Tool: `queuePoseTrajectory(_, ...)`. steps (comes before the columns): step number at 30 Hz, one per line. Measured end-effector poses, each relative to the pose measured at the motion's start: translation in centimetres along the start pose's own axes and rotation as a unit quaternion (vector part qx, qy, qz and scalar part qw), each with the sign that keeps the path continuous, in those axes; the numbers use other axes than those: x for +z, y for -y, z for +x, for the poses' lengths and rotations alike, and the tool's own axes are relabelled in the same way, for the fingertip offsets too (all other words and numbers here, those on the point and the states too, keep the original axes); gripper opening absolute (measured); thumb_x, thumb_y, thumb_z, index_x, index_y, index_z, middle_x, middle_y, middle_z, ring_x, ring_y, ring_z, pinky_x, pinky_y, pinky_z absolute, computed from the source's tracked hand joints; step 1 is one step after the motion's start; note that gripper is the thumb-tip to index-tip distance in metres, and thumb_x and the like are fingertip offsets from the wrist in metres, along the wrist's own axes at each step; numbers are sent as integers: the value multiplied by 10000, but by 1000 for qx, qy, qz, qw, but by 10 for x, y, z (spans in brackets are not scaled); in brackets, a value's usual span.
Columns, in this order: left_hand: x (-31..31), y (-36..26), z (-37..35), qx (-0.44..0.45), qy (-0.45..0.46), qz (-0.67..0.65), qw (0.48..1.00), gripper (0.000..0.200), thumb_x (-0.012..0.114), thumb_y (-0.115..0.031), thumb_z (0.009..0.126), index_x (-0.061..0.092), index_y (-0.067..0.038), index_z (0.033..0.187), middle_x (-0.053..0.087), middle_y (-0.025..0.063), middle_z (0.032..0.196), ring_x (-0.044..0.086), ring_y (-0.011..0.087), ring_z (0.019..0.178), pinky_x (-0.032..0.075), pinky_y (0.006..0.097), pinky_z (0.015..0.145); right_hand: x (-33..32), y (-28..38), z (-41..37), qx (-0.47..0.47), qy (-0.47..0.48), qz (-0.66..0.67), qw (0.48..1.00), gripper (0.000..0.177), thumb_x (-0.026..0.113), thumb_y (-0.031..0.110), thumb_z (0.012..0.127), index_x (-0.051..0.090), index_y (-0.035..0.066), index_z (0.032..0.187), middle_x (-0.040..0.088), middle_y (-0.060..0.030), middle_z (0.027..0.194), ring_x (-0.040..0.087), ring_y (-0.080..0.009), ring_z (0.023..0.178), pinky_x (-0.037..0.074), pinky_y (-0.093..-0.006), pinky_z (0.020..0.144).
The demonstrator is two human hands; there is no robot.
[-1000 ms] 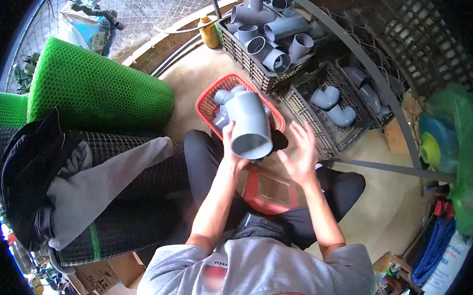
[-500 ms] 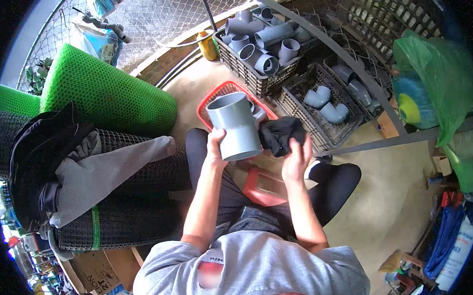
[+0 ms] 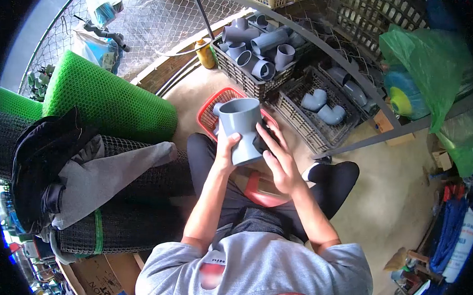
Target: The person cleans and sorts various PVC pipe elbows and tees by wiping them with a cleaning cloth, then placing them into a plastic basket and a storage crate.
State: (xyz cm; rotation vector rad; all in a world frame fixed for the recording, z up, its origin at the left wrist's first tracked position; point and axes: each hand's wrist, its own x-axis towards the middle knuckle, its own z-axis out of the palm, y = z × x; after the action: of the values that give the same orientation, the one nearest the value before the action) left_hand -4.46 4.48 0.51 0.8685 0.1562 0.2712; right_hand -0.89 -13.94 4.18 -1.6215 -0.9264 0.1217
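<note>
A large grey plastic pipe tee [image 3: 240,121] is held up over my lap, its wide round mouth facing up. My left hand [image 3: 227,149] wraps round its left side, thumb across the front. On the other side, my right hand [image 3: 280,162] presses a bunched black cloth [image 3: 265,139] against the fitting; the fingers hide much of the cloth. Behind the tee, on the floor, is a red plastic basket [image 3: 205,112] with more grey fittings in it, partly covered from view. A red object [image 3: 261,191], perhaps a low stool, shows between my legs.
Ahead stands a black crate [image 3: 232,68] full of grey fittings. Another black crate [image 3: 301,126] holds two grey elbows [image 3: 322,106]. A yellow bottle [image 3: 205,54] is by the mesh fence. Rolls of green mesh [image 3: 109,92] and black mesh with clothes lie left. A green bag [image 3: 416,71] hangs right.
My right hand has brought the black cloth leftward onto the tee's side. The tee has turned and shifted slightly right in my left hand.
</note>
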Motion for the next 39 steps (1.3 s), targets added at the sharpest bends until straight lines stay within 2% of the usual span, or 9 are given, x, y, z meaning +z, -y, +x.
queuePoseTrajectory(5, 1, 8, -14, 26, 42, 176, 983, 1023, 831, -306, 740, 296, -52, 1574, 478, 138, 1462, 476, 266, 1350, 392, 412, 1132, 5, -28, 10, 12, -93, 42, 995, 642, 278, 366, 1134, 169, -16, 1638, 110, -199, 1727, 72, -335, 1603, 59, -456, 1287)
queuePoseTrajectory(8, 1, 0, -8, 9, 5, 105, 994, 973, 805, -288, 748, 321, -61, 1560, 518, 146, 1409, 527, 275, 1291, 442, 414, 1091, 14, -38, 3, 59, -73, 91, 991, 569, 310, 186, 1123, 181, -33, 1632, 178, -199, 1714, 144, -297, 1595, 136, -398, 1284)
queuePoseTrajectory(11, -6, -9, -1, 41, -37, 171, 984, 897, 774, -259, 782, 336, -50, 1537, 539, 180, 1384, 558, 289, 1262, 463, 420, 1079, 12, -13, -8, 14, -34, -23, 999, 562, 425, 122, 1070, 301, -76, 1581, 323, -298, 1625, 255, -404, 1552, 221, -457, 1259)
queuePoseTrajectory(14, 8, 2, -9, 128, -23, 400, 907, 951, 788, -282, 801, 294, -38, 1576, 491, 196, 1471, 479, 312, 1381, 394, 432, 1156, 19, -3, -2, -26, -83, -138, 987, 641, 464, 117, 1059, 197, -65, 1613, 243, -342, 1635, 262, -470, 1529, 225, -489, 1252)
queuePoseTrajectory(16, 18, 4, -16, 115, -3, 379, 918, 957, 788, -320, 849, 274, -19, 1598, 413, 210, 1560, 399, 310, 1454, 308, 431, 1213, 22, -7, 11, 1, -158, -102, 982, 689, 434, 164, 1090, 63, -58, 1626, 181, -350, 1653, 178, -463, 1557, 198, -491, 1262)
queuePoseTrajectory(21, 0, 5, 1, 158, -56, 279, 945, 567, 545, -274, 1030, 464, -38, 1540, 458, 186, 1565, 387, 327, 1474, 242, 430, 1237, 29, -43, -7, 82, -107, -21, 991, 607, 407, 204, 1109, 193, -81, 1600, 219, -305, 1662, 244, -413, 1551, 223, -455, 1264)
queuePoseTrajectory(24, 7, -1, -1, 196, -91, 446, 868, 573, 589, -233, 1011, 472, -38, 1537, 487, 169, 1543, 447, 281, 1435, 325, 394, 1197, 29, 1, -9, 42, -35, -126, 990, 647, 454, 150, 1063, 185, -72, 1608, 203, -377, 1630, 218, -507, 1532, 220, -505, 1259)
queuePoseTrajectory(29, 42, -9, -19, 275, -67, 515, 809, 647, 712, -141, 919, 481, -21, 1511, 518, 208, 1467, 489, 336, 1384, 358, 433, 1174, 33, -15, 3, 22, -130, -146, 980, 681, 413, 185, 1092, 69, -56, 1628, 114, -367, 1658, 135, -497, 1554, 178, -494, 1272)
queuePoseTrajectory(39, 36, -5, -22, 276, -105, 467, 833, 596, 640, -150, 976, 463, -28, 1531, 514, 192, 1445, 502, 325, 1347, 360, 413, 1166, 27, 4, 12, -37, -101, -207, 972, 636, 442, 149, 1056, 217, -27, 1623, 171, -371, 1632, 208, -533, 1518, 208, -564, 1240)
